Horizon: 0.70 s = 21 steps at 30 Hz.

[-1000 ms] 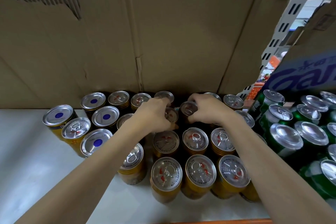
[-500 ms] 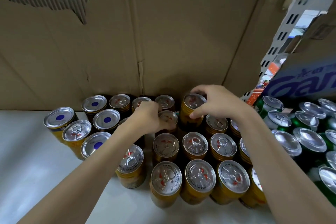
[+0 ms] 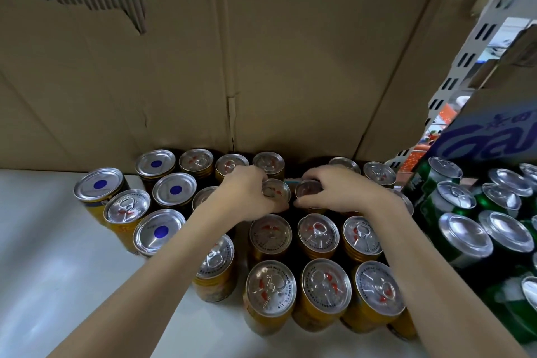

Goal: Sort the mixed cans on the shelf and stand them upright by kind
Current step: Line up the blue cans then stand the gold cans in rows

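Note:
Several gold cans with pull-tab tops (image 3: 318,232) stand upright in rows on the white shelf (image 3: 43,256). A few gold cans at the left show blue-dot ends (image 3: 175,189). My left hand (image 3: 247,195) grips the top of one gold can (image 3: 275,191) in the second row from the back. Right beside it, my right hand (image 3: 340,192) grips the top of another gold can (image 3: 308,187). The two held cans stand close together, upright. Green cans (image 3: 465,238) fill the right side.
A torn cardboard sheet (image 3: 232,67) forms the back wall behind the cans. A blue printed carton (image 3: 494,136) sits above the green cans at the right. A white slotted shelf upright (image 3: 465,61) rises at the back right. Bare white shelf lies at the left.
My right hand had lifted its gold can above the rows half a second ago; it has come down with it beside the can in my left hand. The left hand stayed in place.

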Tool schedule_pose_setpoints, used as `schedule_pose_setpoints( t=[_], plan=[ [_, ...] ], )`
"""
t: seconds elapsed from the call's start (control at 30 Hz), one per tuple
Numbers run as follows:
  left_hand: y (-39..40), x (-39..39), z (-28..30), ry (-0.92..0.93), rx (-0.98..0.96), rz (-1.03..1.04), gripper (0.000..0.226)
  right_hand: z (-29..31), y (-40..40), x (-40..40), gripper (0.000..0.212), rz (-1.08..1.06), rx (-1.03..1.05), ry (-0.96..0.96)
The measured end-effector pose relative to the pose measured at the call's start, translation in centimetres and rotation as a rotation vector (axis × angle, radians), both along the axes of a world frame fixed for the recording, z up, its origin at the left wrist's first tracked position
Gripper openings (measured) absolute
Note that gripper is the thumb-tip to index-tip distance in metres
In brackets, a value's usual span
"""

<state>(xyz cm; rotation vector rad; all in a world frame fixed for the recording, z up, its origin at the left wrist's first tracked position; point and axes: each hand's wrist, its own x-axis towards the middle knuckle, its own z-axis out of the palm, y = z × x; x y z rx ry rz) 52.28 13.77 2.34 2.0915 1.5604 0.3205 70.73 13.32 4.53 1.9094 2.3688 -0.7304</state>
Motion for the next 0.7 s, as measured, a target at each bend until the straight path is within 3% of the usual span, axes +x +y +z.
schedule_pose_setpoints(
  t=[0.2,0.4,0.53,0.7],
  plan=[
    [-0.6,-0.1,-0.3,0.01,0.076,-0.018,0.039,-0.6,0.1,-0.2,0.029,-0.01,-0.002,0.01],
    [0.0,-1.2,0.1,0.051,0.114,-0.108,0.032,-0.1,0.6,-0.6,0.051,-0.02,0.118,0.002],
    [1.3,-2.9,1.3,0.035,0.22,-0.053,0.02,0.5,2.4,-2.4,0.049,-0.034,0.235,0.038],
    [4.2,-5.6,2.7,0.177,0.272,0.036,0.037,0.2,4.7,-6.2,0.041,-0.052,0.198,-0.037]
  ],
)
